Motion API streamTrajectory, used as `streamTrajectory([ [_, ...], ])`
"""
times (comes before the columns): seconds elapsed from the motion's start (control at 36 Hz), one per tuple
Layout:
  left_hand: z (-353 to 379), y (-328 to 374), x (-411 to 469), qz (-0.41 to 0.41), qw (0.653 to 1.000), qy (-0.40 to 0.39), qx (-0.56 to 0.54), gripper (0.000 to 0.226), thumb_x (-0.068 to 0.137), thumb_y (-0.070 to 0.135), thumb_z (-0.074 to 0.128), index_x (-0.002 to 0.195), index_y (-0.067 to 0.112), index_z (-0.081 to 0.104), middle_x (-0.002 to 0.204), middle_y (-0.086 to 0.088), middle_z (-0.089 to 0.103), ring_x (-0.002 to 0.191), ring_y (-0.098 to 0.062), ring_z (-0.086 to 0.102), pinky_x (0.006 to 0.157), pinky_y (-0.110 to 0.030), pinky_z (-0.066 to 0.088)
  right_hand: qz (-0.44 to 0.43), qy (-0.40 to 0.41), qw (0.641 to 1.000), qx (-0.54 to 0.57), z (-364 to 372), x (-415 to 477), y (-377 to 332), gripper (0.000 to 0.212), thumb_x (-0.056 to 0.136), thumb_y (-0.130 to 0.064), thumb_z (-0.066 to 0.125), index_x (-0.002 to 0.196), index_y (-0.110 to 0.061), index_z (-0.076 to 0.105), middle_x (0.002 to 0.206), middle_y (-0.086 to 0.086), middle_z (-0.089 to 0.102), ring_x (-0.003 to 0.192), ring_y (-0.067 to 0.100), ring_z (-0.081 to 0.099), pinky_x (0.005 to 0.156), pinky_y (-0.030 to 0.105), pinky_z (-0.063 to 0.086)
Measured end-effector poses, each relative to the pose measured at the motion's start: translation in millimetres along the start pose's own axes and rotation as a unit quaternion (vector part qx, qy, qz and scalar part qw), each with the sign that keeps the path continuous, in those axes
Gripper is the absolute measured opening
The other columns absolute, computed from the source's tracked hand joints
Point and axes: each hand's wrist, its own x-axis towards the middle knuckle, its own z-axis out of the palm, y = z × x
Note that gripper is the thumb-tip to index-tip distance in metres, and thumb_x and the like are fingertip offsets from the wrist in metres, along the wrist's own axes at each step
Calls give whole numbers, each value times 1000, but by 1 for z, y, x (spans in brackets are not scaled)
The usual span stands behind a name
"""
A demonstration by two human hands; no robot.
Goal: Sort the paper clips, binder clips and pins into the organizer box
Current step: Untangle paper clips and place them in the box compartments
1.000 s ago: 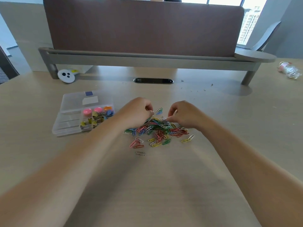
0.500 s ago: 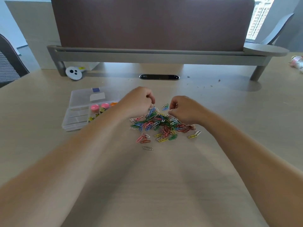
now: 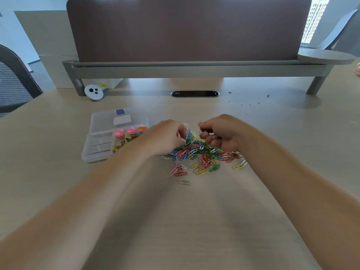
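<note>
Partly filled box (image 3: 101,145): clear plastic, lid (image 3: 105,121) thrown back, on desk (image 3: 175,221) just left of the L hand (image 3: 165,138); its near-left compartments look bare.
Pins (image 3: 119,133): pink and orange round heads in a row along the box's back compartments. Judged sorted.
Binder clips (image 3: 116,148): yellow bits in the compartment in front of the pins, partly hidden by the L forearm. Prob. binder clips, already in.
Paper clips (image 3: 202,152): multicolour heap loose on desk between the two hands, right of the box and apart from it. None seen in the box. Strays trail toward the camera, a grey clip (image 3: 184,182) nearest.
L hand: fingers curled down onto the heap's left edge; can't tell whether a clip is pinched.
R hand (image 3: 222,133): at the heap's far right, fingers curled tight round small pieces, prob. paper clips.
Progress: by the look of it approx. two of three kinds done; the biggest lot, the paper clips, nearly all to go. Step in hand appears to be gathering clips off the heap.
Writing: white sticker (image 3: 122,120) on lid, nothing legible; blue tab (image 3: 119,111) at lid edge, no text. White round gadget (image 3: 93,91) w/ black dots by the divider leg, yellow tag beside it too small to read. No brand readable anywhere.
</note>
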Motion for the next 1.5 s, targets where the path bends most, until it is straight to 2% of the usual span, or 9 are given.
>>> streamTrajectory([
  [0.25,16,6,9,17,999,19,32,12,86,37,66,89,25,66,70,13,45,76,-13,46,59,-26,29,0,18,1000,17,-4,3,3,10,93,-8,47,92,-1,55,62,6,44,44,8,26,33,15,18],
  [0.47,25,11,15,3,1000,10,30,10,85,32,69,87,22,68,83,2,61,80,-17,55,63,-25,36,13,7,999,34,-13,2,4,9,94,-6,46,91,-1,53,65,6,43,45,7,31,31,14,22],
  [0.75,13,5,16,-2,1000,26,2,11,89,29,64,79,26,62,67,6,56,63,-14,50,55,-27,32,-50,22,997,-58,-10,1,2,17,89,-1,46,91,5,62,67,7,44,47,10,32,35,17,24],
  [0.86,1,-1,16,-5,999,36,13,14,92,28,61,86,19,70,67,-1,61,57,-12,50,51,-26,30,-134,60,965,-216,-4,5,1,14,87,-5,60,79,5,67,65,11,48,46,16,35,41,22,26],
  [0.97,-5,-9,18,-15,998,52,36,15,91,27,61,92,18,73,85,-2,69,76,-17,60,64,-27,42,-209,87,897,-381,5,10,-1,16,91,-16,61,82,-10,72,67,5,59,52,17,44,49,23,34],
  [1.08,-6,-15,16,-15,996,44,72,12,88,27,63,94,22,73,90,3,66,84,-14,57,70,-27,41,-220,65,854,-468,15,22,2,20,95,-10,53,94,-14,73,92,6,68,58,15,52,56,27,43],
  [1.17,-4,-17,14,-15,996,17,86,12,84,32,68,94,26,73,84,6,58,84,-15,55,68,-27,38,-225,48,825,-517,19,25,6,18,96,-13,56,98,-18,73,96,0,59,69,13,54,62,28,46],
  [1.33,2,-13,12,-21,996,-10,89,15,81,35,71,93,25,70,82,6,57,84,-17,53,66,-28,38,-224,47,811,-538,17,21,8,15,93,-13,59,89,-22,70,89,-3,57,82,19,58,73,29,47],
  [1.5,7,-5,8,-16,997,2,79,7,86,28,67,91,24,71,88,2,64,89,-17,56,70,-27,43,-204,44,812,-545,10,10,6,21,90,-7,56,88,-20,73,79,-10,58,78,17,60,72,31,50],
])
